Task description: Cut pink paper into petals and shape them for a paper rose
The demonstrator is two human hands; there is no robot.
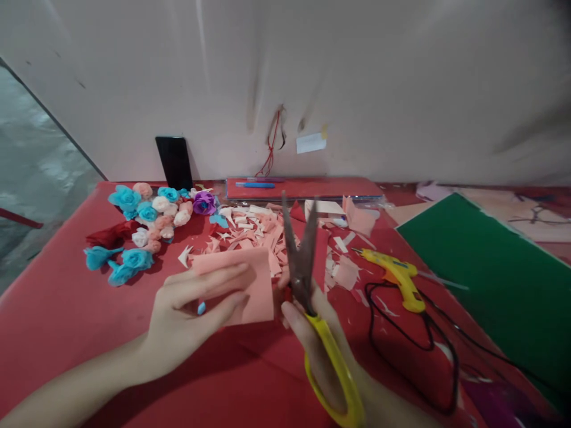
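My left hand (191,315) pinches a square of pink paper (259,291) between thumb and fingers, above the red tabletop. Yellow-handled scissors (303,261) are in my right hand (321,345), which is closed on the handles. Their blades point away from me and are spread apart, a little to the right of the paper and not around it. Behind the paper lies a heap of pink and white paper scraps (259,229). Part of the right hand is hidden by the yellow handle.
Blue, pink, white and purple paper flowers (138,260) lie at the left. A dark phone (175,162) leans on the wall. At the right are a yellow glue gun (399,275) with a looping black cord (455,374) and a green sheet (491,279). A blue pen (255,185) lies behind the scraps.
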